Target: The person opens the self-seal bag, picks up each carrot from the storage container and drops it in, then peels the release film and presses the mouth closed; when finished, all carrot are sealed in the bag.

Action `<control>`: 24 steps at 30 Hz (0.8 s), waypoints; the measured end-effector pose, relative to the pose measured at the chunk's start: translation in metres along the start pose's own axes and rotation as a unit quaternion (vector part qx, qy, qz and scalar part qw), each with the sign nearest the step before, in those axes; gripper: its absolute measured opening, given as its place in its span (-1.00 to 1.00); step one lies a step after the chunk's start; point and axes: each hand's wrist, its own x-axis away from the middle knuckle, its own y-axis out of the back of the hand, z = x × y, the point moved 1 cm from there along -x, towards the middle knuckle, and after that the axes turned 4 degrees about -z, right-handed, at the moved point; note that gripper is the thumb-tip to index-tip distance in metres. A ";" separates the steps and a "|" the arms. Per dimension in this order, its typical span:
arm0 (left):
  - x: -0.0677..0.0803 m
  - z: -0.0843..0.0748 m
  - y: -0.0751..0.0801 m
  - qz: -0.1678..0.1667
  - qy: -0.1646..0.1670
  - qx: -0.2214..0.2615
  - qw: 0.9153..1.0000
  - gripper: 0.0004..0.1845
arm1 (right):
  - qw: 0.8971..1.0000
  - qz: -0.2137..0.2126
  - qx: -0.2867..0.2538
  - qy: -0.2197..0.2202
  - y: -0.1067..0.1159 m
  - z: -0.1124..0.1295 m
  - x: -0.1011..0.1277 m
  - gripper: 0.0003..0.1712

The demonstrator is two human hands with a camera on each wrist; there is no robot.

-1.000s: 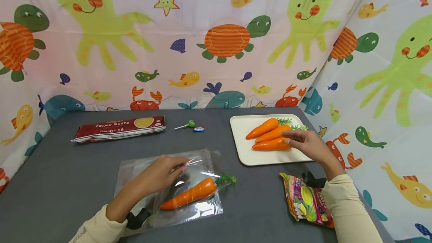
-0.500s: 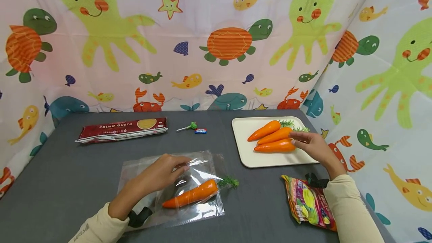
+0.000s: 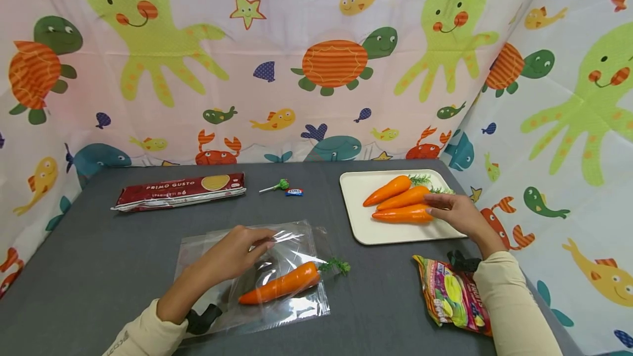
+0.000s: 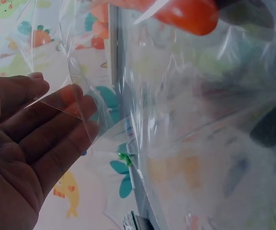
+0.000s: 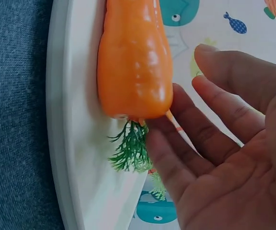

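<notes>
Orange carrot (image 3: pixel 403 213) on tray (image 3: pixel 363 227), touching right hand (image 3: pixel 455 213) fingertips.

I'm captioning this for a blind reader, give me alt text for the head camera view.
A person's left hand rests on a clear plastic bag holding one orange toy carrot, while the right hand touches the nearest of three orange carrots on a cream rectangular tray on a grey table.
</notes>
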 end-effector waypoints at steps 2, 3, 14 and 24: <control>0.001 0.000 0.000 -0.001 0.001 0.000 1.000 -0.76 | 1.000 0.004 0.008 0.004 -0.001 0.000 0.000 -0.49; 0.002 0.000 0.001 -0.001 0.004 -0.001 1.000 -0.74 | 1.000 0.006 0.016 0.006 -0.001 0.000 0.000 -0.49; 0.003 -0.002 0.001 -0.003 0.015 -0.011 1.000 -0.68 | 0.997 0.048 0.059 0.016 -0.008 -0.001 -0.001 -0.52; 0.005 -0.001 0.002 0.002 0.023 -0.002 1.000 -0.68 | 0.997 0.050 0.059 0.018 -0.014 -0.004 -0.001 -0.46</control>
